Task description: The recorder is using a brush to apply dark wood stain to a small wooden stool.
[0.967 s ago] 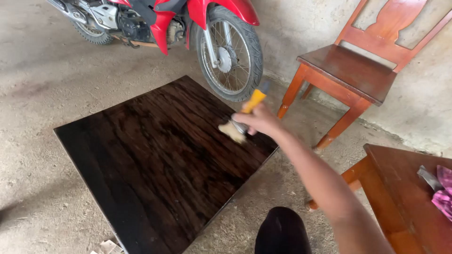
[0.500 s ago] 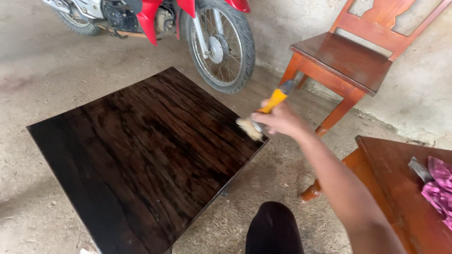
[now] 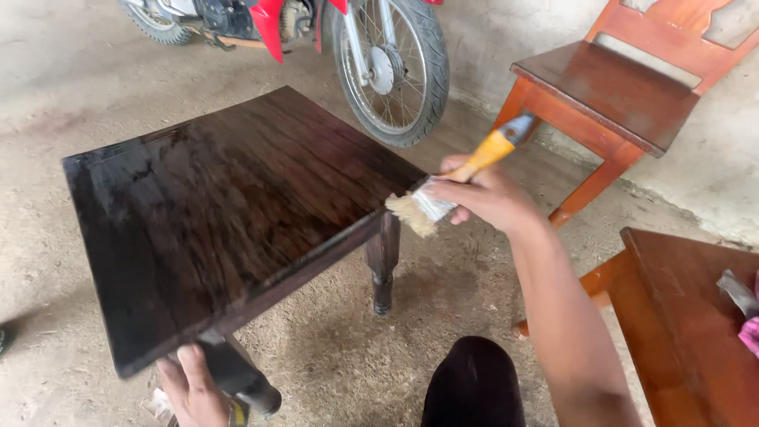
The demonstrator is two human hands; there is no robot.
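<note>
A dark, glossy wooden table is tipped up on the concrete floor, with its turned legs showing beneath. My right hand grips a paintbrush with a yellow handle, and its pale bristles sit at the table's right corner. At the bottom of the view my left hand holds the near leg of the table under its front corner.
A red motorcycle is parked behind the table, its wheel close to the far edge. A reddish wooden chair stands at the right by the wall. Another reddish wooden table with a pink cloth sits at lower right. My dark knee is below.
The table has been tilted up so that its legs show, and my left hand has come into view on a leg. The brush has moved off the top to the right corner.
</note>
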